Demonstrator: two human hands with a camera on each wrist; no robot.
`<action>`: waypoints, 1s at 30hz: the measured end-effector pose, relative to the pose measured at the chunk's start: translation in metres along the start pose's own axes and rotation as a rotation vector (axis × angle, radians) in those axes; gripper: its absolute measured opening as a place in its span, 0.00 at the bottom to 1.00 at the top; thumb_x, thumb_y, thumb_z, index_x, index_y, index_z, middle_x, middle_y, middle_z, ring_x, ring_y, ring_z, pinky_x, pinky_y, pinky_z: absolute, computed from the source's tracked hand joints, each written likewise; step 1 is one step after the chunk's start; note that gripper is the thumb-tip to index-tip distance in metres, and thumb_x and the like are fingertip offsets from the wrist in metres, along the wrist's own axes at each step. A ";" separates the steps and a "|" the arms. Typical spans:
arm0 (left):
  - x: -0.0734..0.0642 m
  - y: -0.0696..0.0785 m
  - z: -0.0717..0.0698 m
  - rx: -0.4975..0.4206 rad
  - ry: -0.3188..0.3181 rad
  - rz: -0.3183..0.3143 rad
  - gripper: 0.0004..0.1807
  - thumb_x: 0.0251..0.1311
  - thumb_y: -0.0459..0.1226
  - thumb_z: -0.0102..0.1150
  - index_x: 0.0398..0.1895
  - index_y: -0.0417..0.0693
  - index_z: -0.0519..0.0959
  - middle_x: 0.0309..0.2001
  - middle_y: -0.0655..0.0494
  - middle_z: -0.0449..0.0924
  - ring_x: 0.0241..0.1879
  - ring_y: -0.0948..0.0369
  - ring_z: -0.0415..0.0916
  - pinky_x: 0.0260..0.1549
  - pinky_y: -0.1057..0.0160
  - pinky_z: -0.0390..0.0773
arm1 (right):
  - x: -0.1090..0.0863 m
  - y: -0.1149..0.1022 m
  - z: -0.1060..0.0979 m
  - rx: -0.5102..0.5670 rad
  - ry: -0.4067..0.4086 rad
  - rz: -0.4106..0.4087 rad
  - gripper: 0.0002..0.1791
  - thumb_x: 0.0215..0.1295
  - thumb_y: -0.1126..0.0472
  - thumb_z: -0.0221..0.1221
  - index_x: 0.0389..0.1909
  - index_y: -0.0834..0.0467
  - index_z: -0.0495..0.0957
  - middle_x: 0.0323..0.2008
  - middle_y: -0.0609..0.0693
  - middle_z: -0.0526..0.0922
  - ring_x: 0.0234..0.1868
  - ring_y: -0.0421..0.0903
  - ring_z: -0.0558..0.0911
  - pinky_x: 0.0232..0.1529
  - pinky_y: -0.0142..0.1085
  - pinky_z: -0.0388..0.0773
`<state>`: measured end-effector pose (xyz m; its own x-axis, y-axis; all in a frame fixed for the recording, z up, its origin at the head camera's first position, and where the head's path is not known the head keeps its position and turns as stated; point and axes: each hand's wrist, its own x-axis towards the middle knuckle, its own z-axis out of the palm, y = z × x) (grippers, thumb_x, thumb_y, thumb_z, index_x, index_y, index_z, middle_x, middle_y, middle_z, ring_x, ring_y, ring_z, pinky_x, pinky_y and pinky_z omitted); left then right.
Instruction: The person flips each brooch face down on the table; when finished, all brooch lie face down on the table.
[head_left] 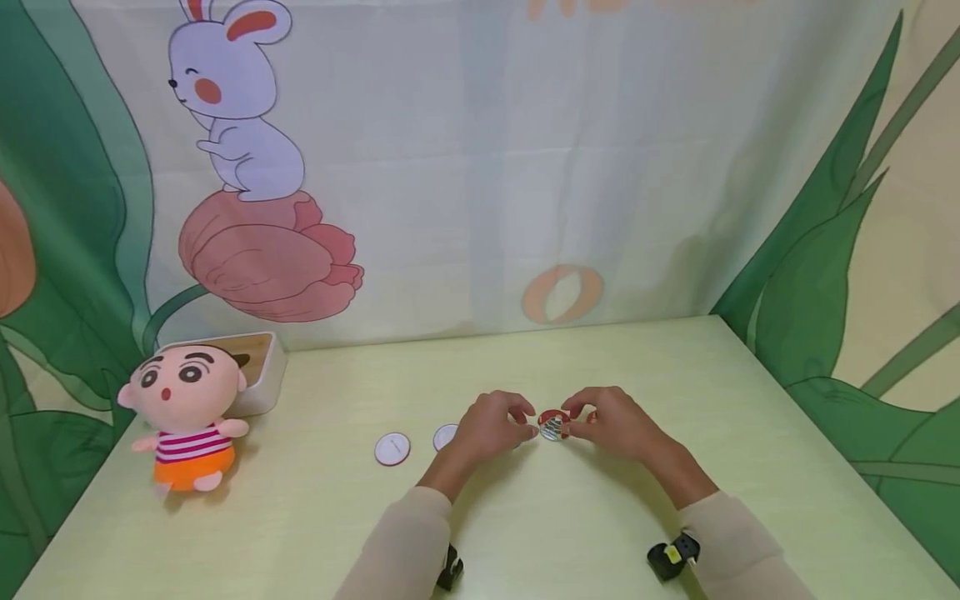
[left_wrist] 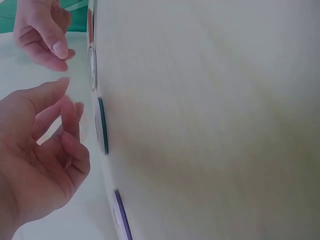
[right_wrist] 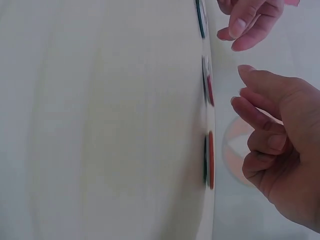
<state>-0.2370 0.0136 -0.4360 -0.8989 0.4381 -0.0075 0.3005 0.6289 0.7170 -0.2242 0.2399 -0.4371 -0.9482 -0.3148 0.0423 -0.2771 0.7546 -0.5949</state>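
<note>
A round disc (head_left: 553,425) with a red and black-and-white striped face lies between the two hands. My left hand (head_left: 491,427) is just left of it, fingers loosely bent with a gap to the thumb. On its right is my right hand (head_left: 618,423), thumb and index finger near the rim. Neither hand shows anything held in the wrist views, where both hover over the discs. Edge-on in the left wrist view are a green-rimmed disc (left_wrist: 102,126) and a purple-rimmed disc (left_wrist: 123,215). An orange-edged disc (right_wrist: 211,160) lies beneath my right hand, mostly hidden in the head view.
Two white-faced discs, one farther left (head_left: 392,448) and one beside my left hand (head_left: 444,436), lie on the pale table (head_left: 300,533). A plush doll (head_left: 191,417) leans before a white box (head_left: 266,387) at the left. Behind hangs a printed curtain (head_left: 420,167).
</note>
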 end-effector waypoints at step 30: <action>0.025 0.011 0.025 0.114 -0.010 -0.078 0.14 0.48 0.39 0.79 0.38 0.44 0.89 0.34 0.54 0.88 0.30 0.61 0.74 0.29 0.66 0.72 | 0.022 0.012 0.001 -0.070 -0.119 0.084 0.18 0.51 0.56 0.78 0.42 0.59 0.88 0.38 0.48 0.90 0.40 0.42 0.81 0.44 0.36 0.76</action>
<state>-0.2481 0.0477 -0.4455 -0.9180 0.3908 -0.0678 0.2644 0.7304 0.6298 -0.2480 0.2415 -0.4438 -0.9447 -0.3113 -0.1031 -0.2111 0.8180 -0.5351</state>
